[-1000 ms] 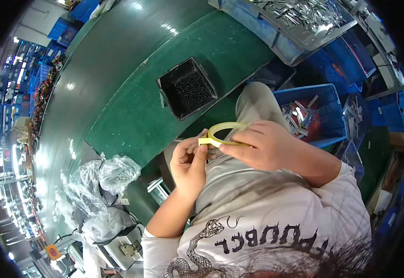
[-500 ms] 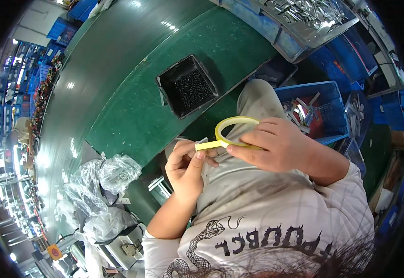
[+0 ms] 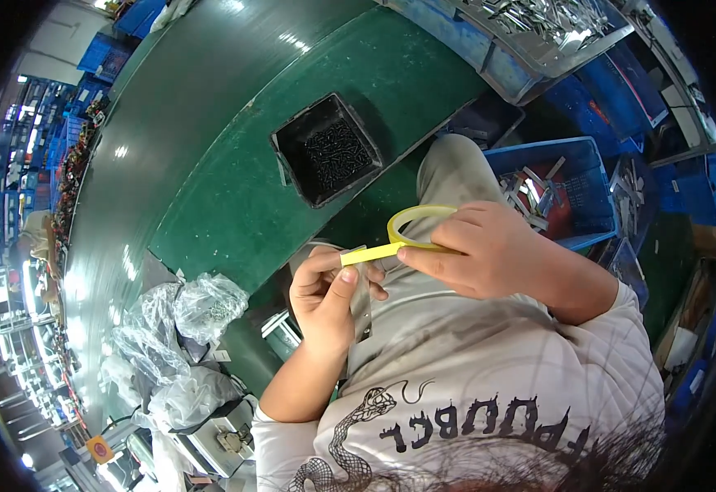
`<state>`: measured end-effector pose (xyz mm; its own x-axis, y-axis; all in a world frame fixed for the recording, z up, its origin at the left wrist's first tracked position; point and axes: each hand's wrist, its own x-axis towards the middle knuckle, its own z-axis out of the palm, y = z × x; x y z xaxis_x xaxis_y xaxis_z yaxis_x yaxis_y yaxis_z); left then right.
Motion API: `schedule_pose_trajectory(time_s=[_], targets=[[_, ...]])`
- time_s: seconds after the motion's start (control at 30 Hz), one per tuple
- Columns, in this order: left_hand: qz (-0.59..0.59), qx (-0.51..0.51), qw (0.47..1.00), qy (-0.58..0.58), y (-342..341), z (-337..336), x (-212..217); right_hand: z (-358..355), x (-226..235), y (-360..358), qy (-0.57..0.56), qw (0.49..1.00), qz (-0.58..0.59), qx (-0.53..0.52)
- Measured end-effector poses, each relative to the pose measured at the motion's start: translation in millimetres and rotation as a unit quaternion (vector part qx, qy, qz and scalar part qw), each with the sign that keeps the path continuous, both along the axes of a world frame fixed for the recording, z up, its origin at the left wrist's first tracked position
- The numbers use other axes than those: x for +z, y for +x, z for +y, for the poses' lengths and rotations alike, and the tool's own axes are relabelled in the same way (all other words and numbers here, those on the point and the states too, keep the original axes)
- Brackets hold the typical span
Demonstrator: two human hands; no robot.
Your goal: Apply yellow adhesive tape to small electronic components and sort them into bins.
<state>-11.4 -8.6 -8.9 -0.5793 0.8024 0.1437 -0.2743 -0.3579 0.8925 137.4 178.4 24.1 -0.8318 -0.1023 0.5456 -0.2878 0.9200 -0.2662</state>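
"What did you have in your hands just then?"

"My right hand (image 3: 489, 250) gripped a roll of yellow tape (image 3: 416, 223), fingers closed around its ring; a strip of it ran out to my left hand (image 3: 325, 287), where thumb and fingertips were pinched on the free end; a thin metal strip (image 3: 364, 299) lay against that same hand (whether I truly gripped it, I could not tell)."

"And where was all that?"

"Over my lap, just short of the green table (image 3: 235, 189); the tape touched nothing but my fingers."

"What lay around you?"

"A black tray of small dark screws (image 3: 329, 150) sat on the table, well apart from the tape; a blue crate of metal parts (image 3: 559, 193) stood beyond my right hand; crumpled clear plastic bags (image 3: 177, 336) lay off to my left."
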Motion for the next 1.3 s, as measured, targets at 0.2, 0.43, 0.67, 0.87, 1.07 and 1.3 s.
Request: schedule_pose_trajectory(time_s=[0.2, 0.43, 0.67, 0.87, 1.07, 1.3], targets=[[-0.024, -0.003, 1.0, -0.008, 1.1, -1.1, -0.1, -0.7, -1.7, -1.3, -0.016, 0.999, -0.025, -0.015], [-0.1, -0.005, 0.991, -0.094, 0.2, -4.1, 3.4, -1.5, -3.7, -2.2, -0.017, 0.999, -0.035, -0.029], [-0.125, 0.013, 0.984, -0.126, -1.7, -1.2, -5.4, -2.8, -12.6, -3.1, -0.011, 0.998, -0.042, -0.053], [-0.117, 0.035, 0.979, -0.166, -0.9, 2.5, -4.8, -3.2, -14.6, -4.0, -0.014, 0.996, -0.057, -0.067], [-0.099, 0.002, 0.984, -0.149, -8.1, 5.8, -11.2, -2.0, -14.9, -4.5, -0.012, 0.995, -0.067, -0.066], [-0.029, 0.015, 0.983, -0.183, -7.8, 10.0, -17.5, -3.7, -19.6, -4.7, 0.001, 0.991, -0.117, -0.069]])
